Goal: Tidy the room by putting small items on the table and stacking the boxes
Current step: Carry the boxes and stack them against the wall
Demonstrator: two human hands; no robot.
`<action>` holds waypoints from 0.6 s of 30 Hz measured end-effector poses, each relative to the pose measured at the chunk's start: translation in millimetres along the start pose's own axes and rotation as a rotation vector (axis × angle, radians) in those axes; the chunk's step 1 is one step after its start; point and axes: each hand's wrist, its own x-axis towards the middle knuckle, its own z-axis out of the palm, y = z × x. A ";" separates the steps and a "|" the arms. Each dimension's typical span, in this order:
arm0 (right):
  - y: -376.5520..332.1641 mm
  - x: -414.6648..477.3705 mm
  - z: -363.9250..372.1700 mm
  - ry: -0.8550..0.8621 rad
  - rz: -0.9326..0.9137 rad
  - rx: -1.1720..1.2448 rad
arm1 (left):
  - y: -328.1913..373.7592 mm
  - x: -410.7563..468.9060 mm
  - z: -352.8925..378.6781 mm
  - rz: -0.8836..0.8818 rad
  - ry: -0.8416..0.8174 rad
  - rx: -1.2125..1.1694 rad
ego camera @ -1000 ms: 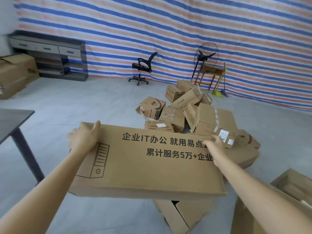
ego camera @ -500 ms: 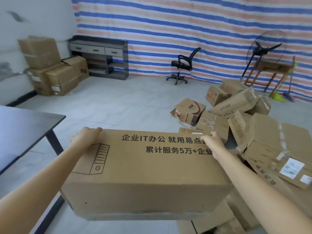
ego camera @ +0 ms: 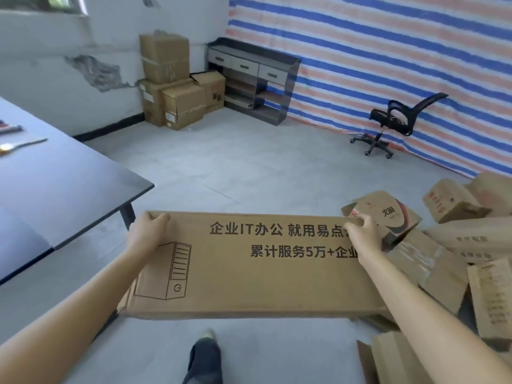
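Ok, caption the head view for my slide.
Left hand and right hand grip the far edge of a long printed cardboard box, stacked boxes ahead by the wall.

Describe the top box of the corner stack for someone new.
Find the cracked white wall, left of the grey drawer unit. Boxes are piled on the floor there. It is the tall box, the only one standing on top of the others.
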 end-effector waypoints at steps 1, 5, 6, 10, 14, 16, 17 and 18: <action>-10.3 15.1 11.3 -0.015 0.005 -0.005 | 3.5 19.0 3.9 -0.015 -0.002 0.013; -51.2 76.1 50.4 -0.078 0.018 -0.016 | 26.6 94.3 19.2 -0.066 -0.018 0.020; -61.4 90.0 57.3 -0.075 0.015 -0.023 | 34.8 110.3 23.6 -0.066 -0.020 0.018; -95.4 136.8 84.1 -0.018 0.008 -0.024 | 62.6 164.1 40.5 -0.075 -0.008 0.039; -100.2 169.6 103.5 0.023 0.041 0.036 | 75.0 192.1 64.5 -0.128 0.014 0.040; -96.8 189.2 109.3 0.042 0.070 0.071 | 83.9 207.7 80.6 -0.111 0.022 0.034; -94.3 200.1 111.2 0.056 0.086 0.088 | 90.8 215.1 89.5 -0.101 0.018 0.043; -91.2 212.3 112.8 0.067 0.098 0.101 | 98.1 222.6 99.1 -0.095 0.013 0.053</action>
